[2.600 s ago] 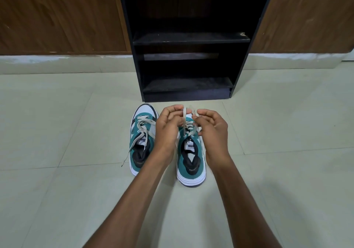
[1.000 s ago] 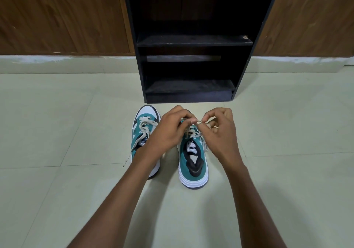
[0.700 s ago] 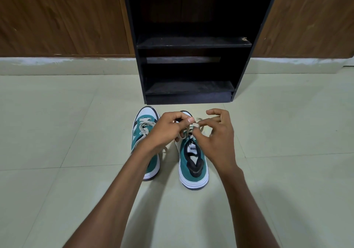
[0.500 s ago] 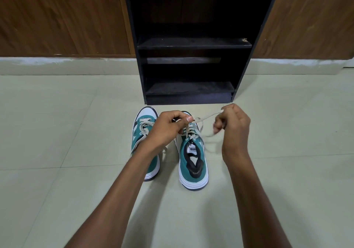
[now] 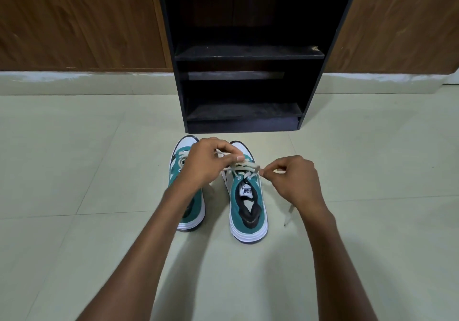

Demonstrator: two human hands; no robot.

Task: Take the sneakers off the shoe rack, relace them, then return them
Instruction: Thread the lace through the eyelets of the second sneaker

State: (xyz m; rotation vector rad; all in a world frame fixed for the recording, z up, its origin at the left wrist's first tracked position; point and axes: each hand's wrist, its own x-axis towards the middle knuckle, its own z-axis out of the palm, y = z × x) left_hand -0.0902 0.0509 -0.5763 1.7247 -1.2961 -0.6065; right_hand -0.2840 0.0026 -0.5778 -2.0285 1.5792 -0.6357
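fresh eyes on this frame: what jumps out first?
Two bare hands meet over the right-hand sneaker on the pale tiled floor: the left hand and right hand each pinch its lace. The other sneaker sits beside it, partly hidden, and a black shoe rack stands empty just behind.

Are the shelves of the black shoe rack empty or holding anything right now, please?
Empty: both visible shelves of the shoe rack are bare, and both sneakers stand on the floor.

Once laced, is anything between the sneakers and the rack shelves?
Nothing visible. Bare floor tile separates both sneakers from the black rack, whose two shelves look empty. Both hands grip the right sneaker's lace.
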